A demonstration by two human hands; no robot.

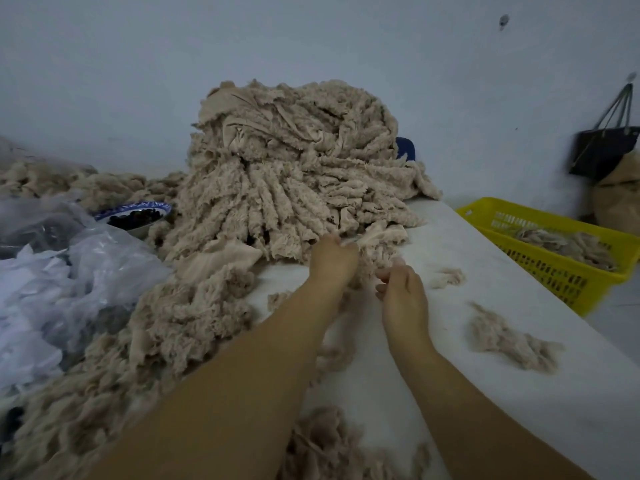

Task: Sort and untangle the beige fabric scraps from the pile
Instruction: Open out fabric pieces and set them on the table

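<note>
Pile of frayed beige fabric scraps: heaped tall at far centre of the white table top, against the wall. It spills near-left down to the frame's bottom edge. It hides most of a blue object behind its right shoulder; what that is cannot be read. Blue-and-white patterned bowl sits at the pile's left foot, dark contents indistinct. Crumpled clear plastic bags on the left, cut off by the frame.

Right half of the table top is open. Only a small beige tuft and a larger beige clump lie there, apart from the pile. The table's right edge runs diagonally. A yellow slotted plastic basket sits beyond it, holding scraps. Dark handbag hangs on the wall, far right.

Left hand: fingers curled, pinching the pile's near fringe. Right hand: just beside it on the right, fingers bent inward. Cannot tell whether they hold a thread.
</note>
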